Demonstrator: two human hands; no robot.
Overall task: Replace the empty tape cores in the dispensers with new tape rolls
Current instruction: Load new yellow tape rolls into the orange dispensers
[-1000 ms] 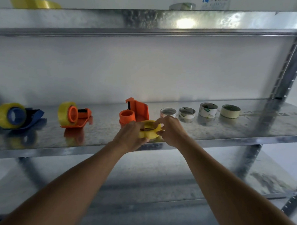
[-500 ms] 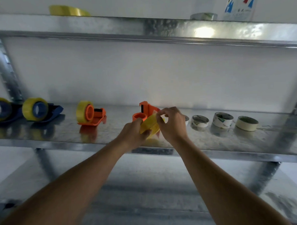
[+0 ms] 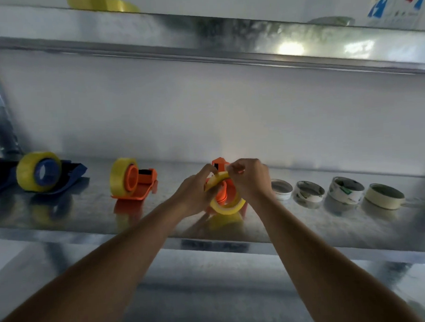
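A yellow tape roll (image 3: 227, 206) is held upright against an orange dispenser (image 3: 221, 163) on the middle metal shelf (image 3: 87, 215). My left hand (image 3: 197, 188) grips the roll's left side. My right hand (image 3: 250, 177) pinches its top edge from the right. The roll's hole sits over the dispenser's orange hub, which my hands mostly hide. Several empty tape cores (image 3: 282, 189) stand in a row to the right. A second orange dispenser (image 3: 134, 180) with a yellow roll stands to the left.
A blue dispenser (image 3: 44, 174) with a yellow roll stands at the far left, another one cut off by the frame edge. The upper shelf (image 3: 201, 37) carries a flat yellow roll (image 3: 102, 2). A lower shelf lies beneath my arms.
Both hands lifted the yellow roll from flat on the shelf, tipped it upright and brought it back onto the orange dispenser. The camera swung left and closer.
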